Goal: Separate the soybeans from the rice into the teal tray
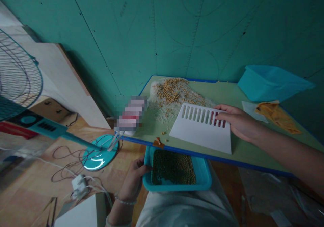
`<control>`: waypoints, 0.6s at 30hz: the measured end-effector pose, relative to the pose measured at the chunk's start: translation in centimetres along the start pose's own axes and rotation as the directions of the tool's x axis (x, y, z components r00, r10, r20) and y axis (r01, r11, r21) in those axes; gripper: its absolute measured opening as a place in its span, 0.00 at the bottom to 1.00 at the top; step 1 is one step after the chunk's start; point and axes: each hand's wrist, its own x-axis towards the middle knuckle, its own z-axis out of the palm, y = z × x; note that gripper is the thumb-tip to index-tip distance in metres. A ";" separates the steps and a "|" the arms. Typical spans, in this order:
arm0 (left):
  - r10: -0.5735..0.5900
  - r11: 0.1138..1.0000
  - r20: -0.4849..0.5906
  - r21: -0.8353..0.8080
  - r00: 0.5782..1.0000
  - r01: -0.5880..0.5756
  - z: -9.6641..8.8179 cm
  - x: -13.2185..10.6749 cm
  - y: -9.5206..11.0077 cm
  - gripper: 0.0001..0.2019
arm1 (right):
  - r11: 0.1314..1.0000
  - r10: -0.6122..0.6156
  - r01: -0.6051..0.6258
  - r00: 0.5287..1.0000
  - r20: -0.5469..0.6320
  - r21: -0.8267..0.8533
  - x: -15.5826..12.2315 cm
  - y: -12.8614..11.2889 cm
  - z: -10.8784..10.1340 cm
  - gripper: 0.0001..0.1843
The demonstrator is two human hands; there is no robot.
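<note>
My right hand [226, 119] grips a white slotted scraper [202, 132] by its slotted edge, with the broad blade resting on or just over the pale green tabletop [217, 92]. Fingers of my left hand [138, 173] close on the left rim of a blue tray [202, 187], held under the table's front edge over my lap. Green beans [164, 166] and yellow soybeans [188, 166] lie inside the tray. Beyond the scraper spreads a heap of soybeans [173, 90] mixed with small white grains [162, 110]. A few stray beans sit close to the front edge.
A blue bin [268, 85] and an orange cloth [278, 117] stand at the table's right. A blurred-out pale object [131, 115] lies at its left corner. On the floor at left are a fan base [101, 152], cables and a power strip [79, 184].
</note>
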 end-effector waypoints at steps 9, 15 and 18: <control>-0.008 1.000 0.050 0.003 0.999 0.008 -0.2 0.2 -0.4 0.08 | 1.000 0.006 -0.006 1.000 0.000 0.017 -0.1 -0.2 1.4 0.08; -0.010 1.000 0.026 -0.008 1.000 0.010 -0.6 0.1 -0.3 0.07 | 1.000 -0.011 0.011 1.000 -0.011 0.016 1.3 -0.5 2.4 0.07; -0.014 1.000 0.007 -0.015 1.000 0.014 -0.6 0.0 0.0 0.07 | 1.000 -0.009 0.009 1.000 0.010 -0.012 1.9 -0.6 2.8 0.08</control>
